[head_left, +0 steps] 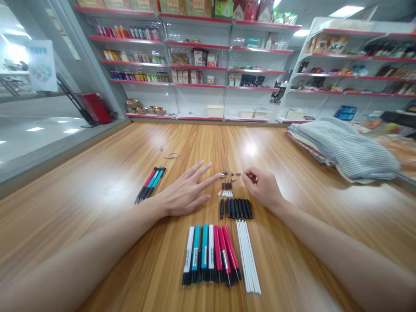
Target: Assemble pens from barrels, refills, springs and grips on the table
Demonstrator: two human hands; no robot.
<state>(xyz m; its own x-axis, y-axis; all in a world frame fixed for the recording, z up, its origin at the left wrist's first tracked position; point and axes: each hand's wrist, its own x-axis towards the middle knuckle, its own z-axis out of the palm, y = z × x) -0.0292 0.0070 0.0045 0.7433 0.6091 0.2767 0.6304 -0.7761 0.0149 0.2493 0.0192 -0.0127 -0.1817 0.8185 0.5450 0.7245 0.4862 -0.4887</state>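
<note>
My left hand [188,190] lies over the table with fingers spread, its index fingertip beside small metal pen tips [233,180]. To their right my right hand [261,186] is closed, thumb against curled fingers; whatever it holds, if anything, is hidden. Below the tips sit a row of small springs [227,186], white plastic pieces [227,193] and black grip sleeves [239,208]. Nearer me lie white, blue and pink pen barrels [204,251] and a bundle of white refills [248,258]. Several whole pens [151,185] rest left of my left hand.
A folded striped cloth [351,147] lies on the table [302,251] at the right. A looped tie [172,155] and a small shiny piece [160,148] sit at the far left. Stocked shelves [198,67] stand behind the table.
</note>
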